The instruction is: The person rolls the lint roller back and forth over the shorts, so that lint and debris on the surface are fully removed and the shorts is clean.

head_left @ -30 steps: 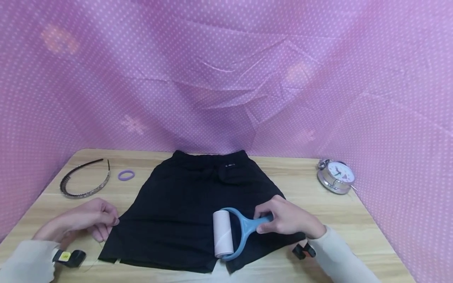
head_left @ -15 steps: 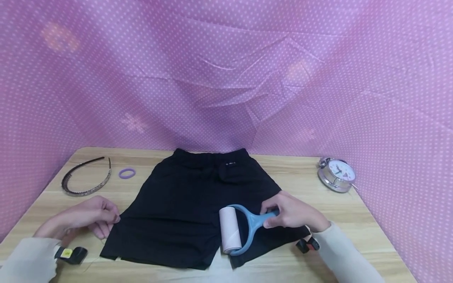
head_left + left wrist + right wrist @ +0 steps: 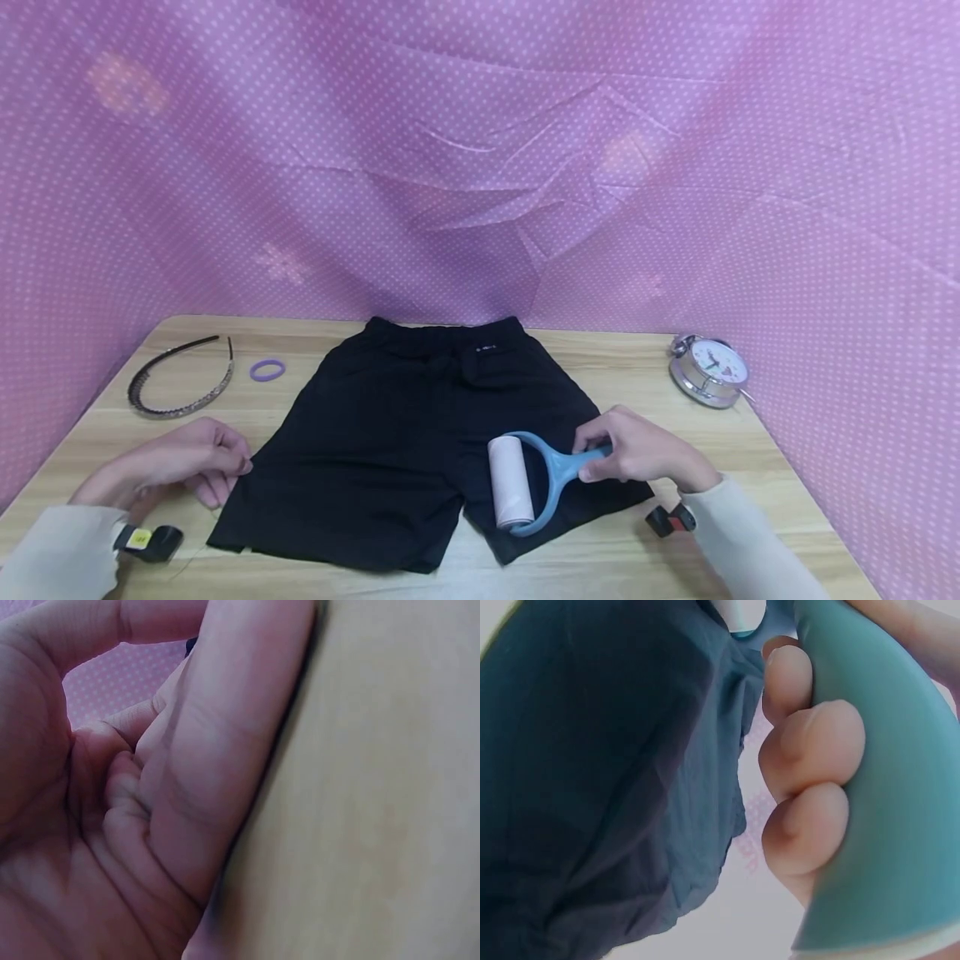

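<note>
Black shorts (image 3: 375, 450) lie spread on the table, waistband at the far side. My right hand (image 3: 637, 450) grips the blue handle of a lint roller (image 3: 512, 482), whose white roll lies over the right leg of the shorts. In the right wrist view, the fingers (image 3: 810, 746) curl round the thick blue-green handle, with the dark cloth beside them. My left hand (image 3: 191, 458) pinches the outer left edge of the shorts between thumb and finger. The left wrist view shows curled fingers (image 3: 217, 735) close against the wooden surface; the pinched cloth is mostly hidden there.
A dark headband (image 3: 180, 412) and a purple ring-shaped band (image 3: 267, 371) lie at the left of the wooden table (image 3: 622, 367). A silver alarm clock (image 3: 708, 371) stands at the back right. Pink dotted cloth (image 3: 480, 167) hangs behind and along both sides.
My right hand has moved the lint roller to the right, from the gap between the legs onto the right leg. The left hand keeps its place at the left edge.
</note>
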Motion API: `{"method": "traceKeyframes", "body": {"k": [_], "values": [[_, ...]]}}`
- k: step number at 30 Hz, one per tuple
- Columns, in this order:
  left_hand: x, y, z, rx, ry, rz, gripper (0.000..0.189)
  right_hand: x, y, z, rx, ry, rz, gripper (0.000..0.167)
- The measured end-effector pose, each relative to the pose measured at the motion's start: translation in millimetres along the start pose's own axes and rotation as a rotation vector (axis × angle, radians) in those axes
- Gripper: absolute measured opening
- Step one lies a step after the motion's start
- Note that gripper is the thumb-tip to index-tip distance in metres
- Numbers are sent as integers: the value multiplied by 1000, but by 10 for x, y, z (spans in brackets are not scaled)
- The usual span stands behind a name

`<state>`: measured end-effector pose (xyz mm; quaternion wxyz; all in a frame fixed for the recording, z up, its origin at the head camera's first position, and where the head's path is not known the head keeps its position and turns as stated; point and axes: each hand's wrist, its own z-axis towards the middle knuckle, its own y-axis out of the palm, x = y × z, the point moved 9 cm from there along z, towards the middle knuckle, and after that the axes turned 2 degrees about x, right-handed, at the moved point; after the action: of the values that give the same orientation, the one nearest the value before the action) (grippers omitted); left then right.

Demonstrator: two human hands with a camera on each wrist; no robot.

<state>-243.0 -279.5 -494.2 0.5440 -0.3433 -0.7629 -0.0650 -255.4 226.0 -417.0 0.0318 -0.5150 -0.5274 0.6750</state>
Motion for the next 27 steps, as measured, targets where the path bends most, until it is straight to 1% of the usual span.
{"method": "traceKeyframes", "body": {"k": [6, 12, 19, 27], "values": [[1, -11, -3, -2, 16, 1, 21, 34, -46, -33, -1, 16, 0, 6], [-31, -46, -9, 13, 28, 5, 22, 68, -80, -78, 5, 24, -12, 5], [-41, -54, -1, 19, 17, 5, 23, 113, -123, -134, 36, 20, -48, 6], [-42, -52, -9, 25, 14, 7, 24, 161, -180, -191, 53, 15, -36, 6]]}}
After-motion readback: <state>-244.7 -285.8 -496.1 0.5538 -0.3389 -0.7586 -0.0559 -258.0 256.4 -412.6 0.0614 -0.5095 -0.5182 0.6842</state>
